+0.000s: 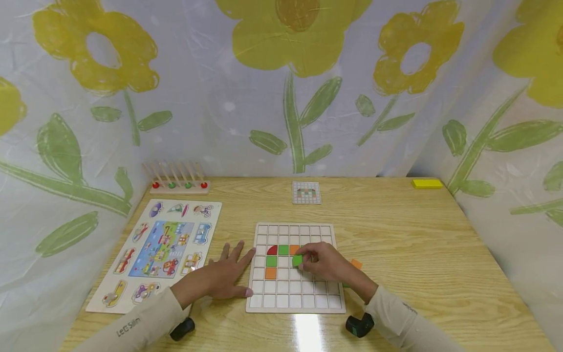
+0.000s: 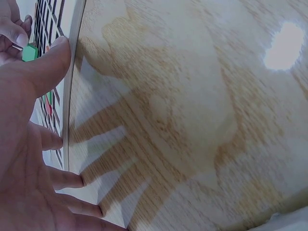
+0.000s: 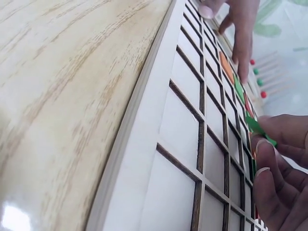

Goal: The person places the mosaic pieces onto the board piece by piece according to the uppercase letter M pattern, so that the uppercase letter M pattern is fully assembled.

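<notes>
My right hand (image 1: 325,261) pinches a green square tile (image 1: 297,261) between thumb and fingers over the white wooden grid board (image 1: 294,304). In the right wrist view that green tile (image 3: 254,126) is tilted at the fingertips. My left hand (image 1: 226,276) lies with fingers spread by the board's left edge, its thumb at the rim in the left wrist view. In the grid's cells sit a red quarter-round tile (image 1: 272,250), a green tile (image 1: 283,250) and an orange tile (image 1: 294,249) in a row. Below the red one are another green tile (image 1: 271,261) and an orange tile (image 1: 270,273).
Partly behind the right forearm, a loose orange tile (image 1: 356,264) lies right of the board. A pattern card (image 1: 307,200) is behind it. Leftward are a vehicle puzzle board (image 1: 154,210) and a pegged bead stand (image 1: 180,190). A yellow block (image 1: 427,184) lies at back right.
</notes>
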Motion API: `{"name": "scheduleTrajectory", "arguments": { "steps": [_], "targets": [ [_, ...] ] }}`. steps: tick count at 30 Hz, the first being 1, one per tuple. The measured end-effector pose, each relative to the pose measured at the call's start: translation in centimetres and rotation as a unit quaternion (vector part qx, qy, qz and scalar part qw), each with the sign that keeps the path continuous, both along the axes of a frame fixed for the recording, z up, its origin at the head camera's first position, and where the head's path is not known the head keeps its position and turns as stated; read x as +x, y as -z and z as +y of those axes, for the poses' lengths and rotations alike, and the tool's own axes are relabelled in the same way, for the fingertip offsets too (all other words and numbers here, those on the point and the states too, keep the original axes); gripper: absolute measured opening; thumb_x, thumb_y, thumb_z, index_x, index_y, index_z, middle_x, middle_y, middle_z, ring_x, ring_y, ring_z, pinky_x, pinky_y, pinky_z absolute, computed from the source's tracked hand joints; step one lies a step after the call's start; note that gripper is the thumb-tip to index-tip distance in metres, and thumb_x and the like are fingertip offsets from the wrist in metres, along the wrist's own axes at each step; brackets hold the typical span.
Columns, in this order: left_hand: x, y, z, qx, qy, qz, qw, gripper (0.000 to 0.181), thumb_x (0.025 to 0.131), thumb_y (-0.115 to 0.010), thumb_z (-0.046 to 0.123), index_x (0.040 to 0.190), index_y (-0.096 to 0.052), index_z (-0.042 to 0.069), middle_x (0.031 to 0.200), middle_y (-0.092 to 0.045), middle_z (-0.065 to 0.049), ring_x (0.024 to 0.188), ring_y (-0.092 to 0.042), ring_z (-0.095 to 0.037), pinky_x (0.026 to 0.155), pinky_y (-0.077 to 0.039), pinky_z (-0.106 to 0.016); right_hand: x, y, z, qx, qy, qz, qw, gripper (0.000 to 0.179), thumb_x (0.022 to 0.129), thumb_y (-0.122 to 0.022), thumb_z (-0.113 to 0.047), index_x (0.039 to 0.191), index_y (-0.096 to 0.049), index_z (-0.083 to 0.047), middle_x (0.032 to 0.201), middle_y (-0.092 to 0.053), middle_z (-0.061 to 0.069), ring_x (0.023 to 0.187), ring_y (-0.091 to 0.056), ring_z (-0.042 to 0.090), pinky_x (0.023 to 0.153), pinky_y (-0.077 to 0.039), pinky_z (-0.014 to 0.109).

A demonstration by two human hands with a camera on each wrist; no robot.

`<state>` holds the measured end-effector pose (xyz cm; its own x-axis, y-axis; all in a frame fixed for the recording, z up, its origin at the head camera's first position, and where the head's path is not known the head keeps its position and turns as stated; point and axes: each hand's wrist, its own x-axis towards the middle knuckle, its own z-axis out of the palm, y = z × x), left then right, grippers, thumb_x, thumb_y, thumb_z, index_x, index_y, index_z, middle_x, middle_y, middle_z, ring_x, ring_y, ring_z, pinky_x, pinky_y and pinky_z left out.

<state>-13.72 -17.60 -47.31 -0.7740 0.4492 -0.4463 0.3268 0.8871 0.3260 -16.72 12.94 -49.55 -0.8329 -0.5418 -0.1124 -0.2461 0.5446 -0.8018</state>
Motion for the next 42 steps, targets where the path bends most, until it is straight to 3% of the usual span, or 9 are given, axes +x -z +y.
{"name": "scheduleTrajectory", "arguments": {
  "steps": [33,42],
  "targets": [
    [-0.1,0.0,0.1,-0.007,0.003,0.003,1.0,0.1,0.088,-0.064,0.064,0.163,-0.016,0.018,0.167,-0.007,-0.024,0.148,-0.007,-0.059,0.098,-0.032,-0.081,-0.4,0.1,-1.3,0.084,0.015,0.031,0.9959,0.019,0.087,-0.078,-0.012,0.106,-0.075,-0.011,0.082,-0.061,-0.008,0.077,-0.054,0.01,0.071,-0.045,0.026],
    [0.1,-0.2,0.1,-0.001,0.005,0.001,1.0,0.101,0.088,-0.066,0.062,0.162,-0.017,0.015,0.166,-0.007,-0.026,0.147,-0.008,-0.06,0.097,-0.032,-0.081,-0.2,-0.1,-1.4,0.079,0.019,0.027,0.9963,0.02,0.087,-0.079,-0.014,0.106,-0.075,-0.011,0.082,-0.061,-0.008,0.077,-0.054,0.009,0.07,-0.046,0.025]
  ]
}}
